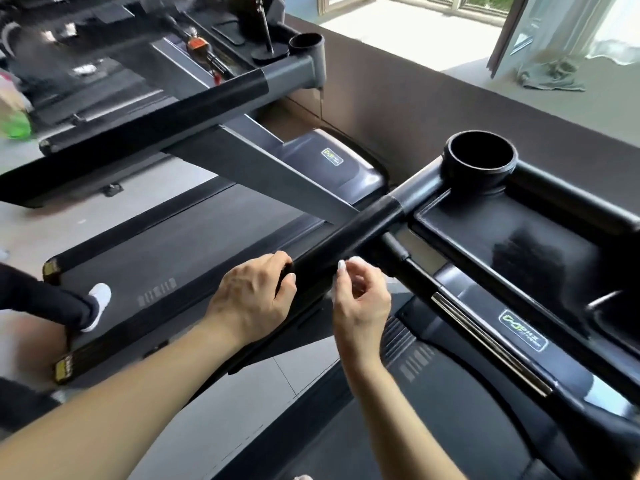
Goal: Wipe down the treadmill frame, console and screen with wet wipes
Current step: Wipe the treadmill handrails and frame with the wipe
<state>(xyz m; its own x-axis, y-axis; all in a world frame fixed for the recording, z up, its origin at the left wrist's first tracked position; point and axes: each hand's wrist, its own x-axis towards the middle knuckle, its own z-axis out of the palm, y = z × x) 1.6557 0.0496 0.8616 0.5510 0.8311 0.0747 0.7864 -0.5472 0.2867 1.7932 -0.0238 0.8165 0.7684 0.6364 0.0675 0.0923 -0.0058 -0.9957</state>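
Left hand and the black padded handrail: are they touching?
Touching. The head view shows the left hand with its fingers curled over the end of the black padded handrail.

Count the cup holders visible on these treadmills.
2. The near cup holder sits at the console corner of the closest treadmill; the far cup holder is on the next treadmill, upper centre. Others may lie outside the view.

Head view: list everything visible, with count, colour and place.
near treadmill: one, black, right
far treadmill: one, black and grey, left
near handrail: one, black, centre
cup holders: two, black, one per console
cloth: one, grey-green, ledge top right
shoe: one, white, on far treadmill belt
wet wipe: one, white, by near handrail
left hand: one, grips near handrail
right hand: one, fingers pinch wet wipe
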